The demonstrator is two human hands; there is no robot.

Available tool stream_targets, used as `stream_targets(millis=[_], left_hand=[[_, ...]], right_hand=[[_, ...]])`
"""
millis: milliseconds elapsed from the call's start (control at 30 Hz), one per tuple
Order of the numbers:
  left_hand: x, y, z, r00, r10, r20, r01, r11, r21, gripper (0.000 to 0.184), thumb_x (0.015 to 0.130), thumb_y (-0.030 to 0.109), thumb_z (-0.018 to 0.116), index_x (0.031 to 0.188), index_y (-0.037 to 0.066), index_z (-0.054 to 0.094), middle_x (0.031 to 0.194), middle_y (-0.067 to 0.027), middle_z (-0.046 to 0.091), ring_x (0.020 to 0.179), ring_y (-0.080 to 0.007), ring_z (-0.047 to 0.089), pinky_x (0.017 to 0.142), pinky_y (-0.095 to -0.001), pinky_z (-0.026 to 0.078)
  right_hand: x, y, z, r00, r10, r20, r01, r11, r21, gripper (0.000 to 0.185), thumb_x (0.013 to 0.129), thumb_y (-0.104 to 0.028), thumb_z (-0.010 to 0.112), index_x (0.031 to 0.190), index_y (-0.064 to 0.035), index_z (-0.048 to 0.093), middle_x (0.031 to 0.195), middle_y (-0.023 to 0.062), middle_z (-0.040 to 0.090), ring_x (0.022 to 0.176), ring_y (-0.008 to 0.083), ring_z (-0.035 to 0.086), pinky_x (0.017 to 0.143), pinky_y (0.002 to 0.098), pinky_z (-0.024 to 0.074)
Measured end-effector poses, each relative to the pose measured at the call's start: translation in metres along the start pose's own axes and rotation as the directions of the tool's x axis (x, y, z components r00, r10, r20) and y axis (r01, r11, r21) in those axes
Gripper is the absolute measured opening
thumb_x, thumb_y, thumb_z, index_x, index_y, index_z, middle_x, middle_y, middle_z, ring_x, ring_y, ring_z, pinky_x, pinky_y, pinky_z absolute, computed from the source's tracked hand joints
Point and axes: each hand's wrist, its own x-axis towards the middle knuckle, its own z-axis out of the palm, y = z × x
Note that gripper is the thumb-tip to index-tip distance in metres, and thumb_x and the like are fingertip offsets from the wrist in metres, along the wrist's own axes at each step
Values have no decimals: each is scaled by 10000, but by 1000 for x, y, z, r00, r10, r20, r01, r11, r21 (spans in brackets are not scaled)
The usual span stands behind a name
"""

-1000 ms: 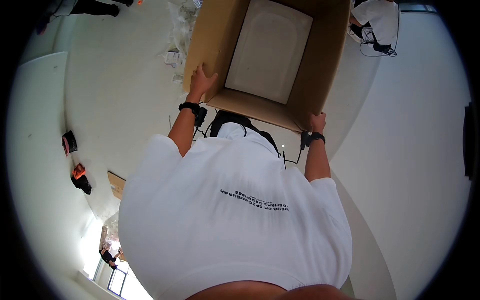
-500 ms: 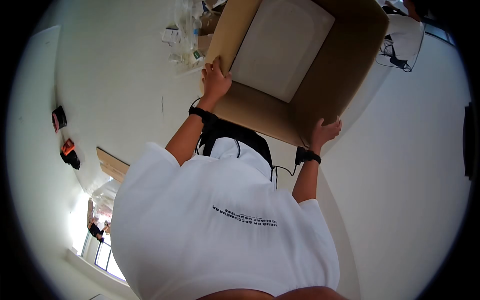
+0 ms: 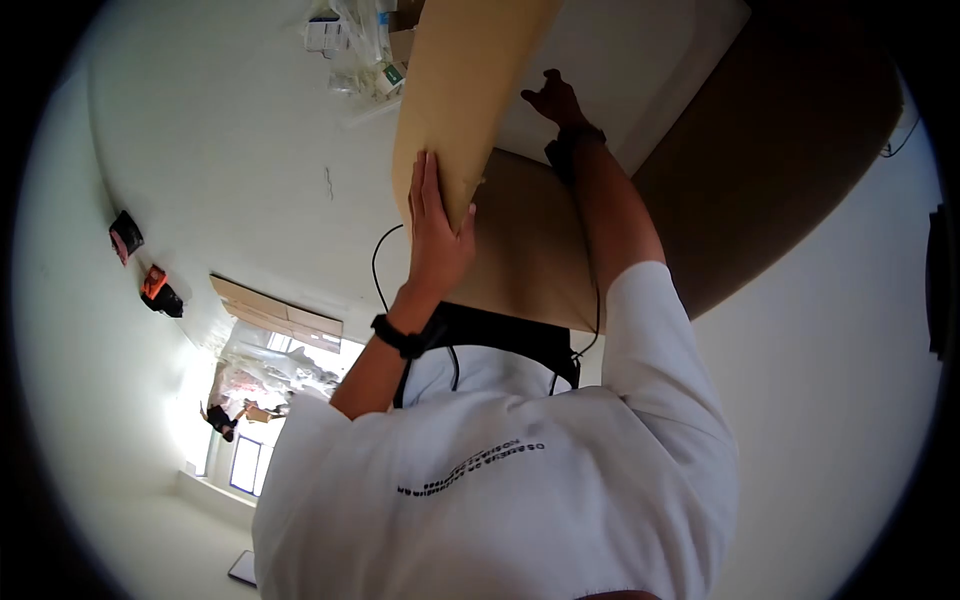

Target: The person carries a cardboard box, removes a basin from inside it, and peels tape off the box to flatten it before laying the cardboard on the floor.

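Observation:
A large brown cardboard box (image 3: 530,245) fills the upper right, its open side facing me, with a pale surface (image 3: 640,70) showing at its bottom. My left hand (image 3: 436,235) holds the left wall near its lower corner, fingers lying along the cardboard and thumb apart on the other side. Inside the box, my right hand (image 3: 558,100) reaches over the pale surface, with thumb and forefinger apart and nothing visible in it. Whether it touches that surface I cannot tell. Both wrists wear black bands, with thin black cables nearby.
Plastic packaging and small boxes (image 3: 360,50) lie at the upper left. Flat cardboard (image 3: 275,310) and dark bundles (image 3: 160,290) are farther left. Another person (image 3: 220,420) is near a window at lower left. A cable (image 3: 903,138) shows at the far right.
My right hand has left the box's lower right edge and moved up and inward inside it. The box looks nearer and larger. My left hand stays on its left wall.

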Motion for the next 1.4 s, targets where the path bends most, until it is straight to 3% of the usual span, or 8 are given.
stream_targets(millis=[200,300,667,867,1000,1200,1300,1400], left_hand=[[12,16,-4,1000,-6,-2,6,1000,-12,759,872,84,597,1500,9,179,1523,-239,253,1406,-397,273,1145,-448,251],[17,21,-4,1000,11,15,-11,1000,-2,740,872,50,575,1495,-7,180,1515,-246,264,1402,-392,289,1135,-450,264],[11,17,-14,997,-51,54,52,998,-20,719,890,65,577,1484,-30,182,1471,-227,304,1364,-324,339,1112,-411,291],[5,16,-21,995,-95,44,97,993,-60,742,854,54,595,1476,-34,200,1485,-287,289,1375,-436,315,1115,-486,294],[8,16,-23,999,-29,39,30,999,-23,716,895,75,582,1483,-26,185,1469,-210,311,1355,-315,346,1105,-410,294],[11,15,-16,1000,-20,24,20,1000,-20,724,892,61,578,1486,-25,174,1499,-209,275,1384,-329,312,1121,-418,272],[16,11,-19,1000,-17,22,18,1000,-14,735,876,56,584,1484,-29,178,1495,-238,275,1386,-365,307,1122,-444,274],[19,14,-15,999,-41,21,41,999,-14,750,849,48,590,1478,-36,190,1489,-282,284,1375,-425,315,1115,-488,289]], right_hand=[[71,23,104,992,116,-43,-107,979,175,790,766,-263,806,1289,58,310,1136,335,550,1035,397,616,854,427,562],[15,-41,60,970,221,-100,-205,968,147,818,772,-135,800,1353,52,256,1263,323,466,1079,426,587,888,457,552],[33,2,110,947,299,-113,-262,928,263,1001,762,-172,799,1466,38,119,1269,296,490,1130,409,562,930,452,518],[20,-8,101,944,278,-177,-227,938,260,1000,759,-189,797,1464,33,123,1254,292,512,1141,409,552,958,464,492],[10,-16,99,937,269,-225,-194,932,306,942,769,-185,779,1453,3,159,1231,283,536,1134,408,558,960,468,484],[15,-21,92,948,197,-252,-227,969,-96,957,756,-154,792,1463,-53,155,1303,274,450,1102,438,559,935,494,490],[27,-20,94,959,187,-212,-121,950,289,959,764,-194,795,1468,-48,159,1342,264,404,1148,436,527,970,505,463],[38,-10,104,874,77,-480,103,935,339,962,782,-256,788,1481,-47,162,1342,255,412,1188,418,501,988,499,452]])
